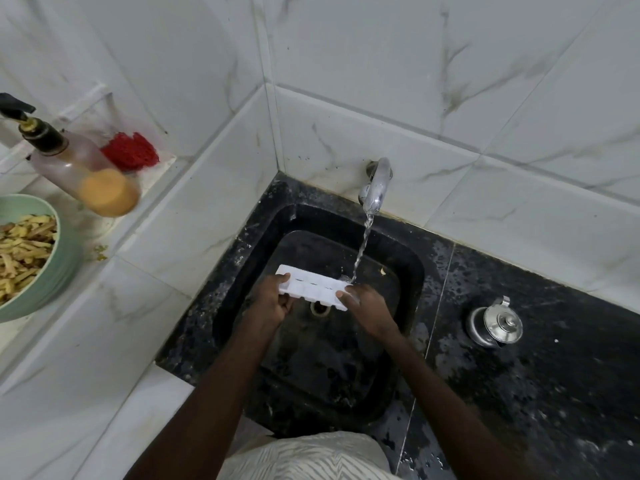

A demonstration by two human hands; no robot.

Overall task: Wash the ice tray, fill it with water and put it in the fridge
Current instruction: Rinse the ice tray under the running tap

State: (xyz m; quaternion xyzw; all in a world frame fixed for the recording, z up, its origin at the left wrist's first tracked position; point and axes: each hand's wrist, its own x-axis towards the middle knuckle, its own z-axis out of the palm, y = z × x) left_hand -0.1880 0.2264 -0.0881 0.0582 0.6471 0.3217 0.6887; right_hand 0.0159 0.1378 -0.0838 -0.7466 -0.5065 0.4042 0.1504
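A white plastic ice tray is held level over the black sink, above the drain. My left hand grips its left end, fingers curled over the rim. My right hand grips its right end. A chrome tap on the wall runs, and its stream lands on the tray's far right corner next to my right fingers.
A steel kettle stands on the wet black counter to the right of the sink. On the white ledge at left are a green bowl of yellow food strips, a pump bottle and a red scrubber. Tiled walls close the corner.
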